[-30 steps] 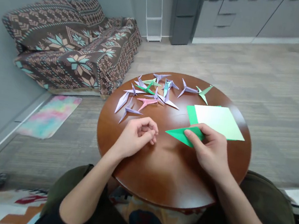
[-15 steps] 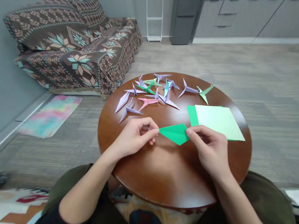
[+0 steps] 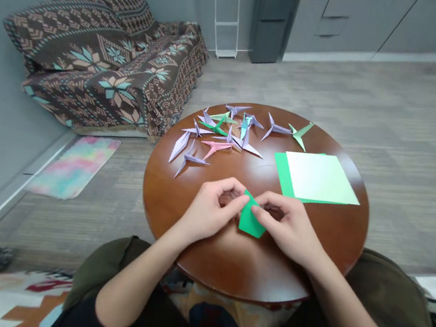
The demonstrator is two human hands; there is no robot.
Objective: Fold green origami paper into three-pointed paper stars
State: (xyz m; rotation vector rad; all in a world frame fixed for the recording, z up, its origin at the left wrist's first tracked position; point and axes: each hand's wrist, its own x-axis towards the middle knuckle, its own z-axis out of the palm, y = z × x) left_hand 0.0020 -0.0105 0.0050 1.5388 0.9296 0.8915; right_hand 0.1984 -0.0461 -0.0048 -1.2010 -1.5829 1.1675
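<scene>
Your left hand and right hand both pinch the green paper at the near middle of the tabletop, close together to steady its fold. Finished paper shapes lie far left and the paper stack far right, out of the way.

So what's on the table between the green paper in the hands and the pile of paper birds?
Nothing: in the head view only bare brown table lies between the folded green paper, pinched by both hands, and the folded paper figures.

Both forearms are bare down to the left hand and right hand; olive-green trousers cover the knees.
</scene>
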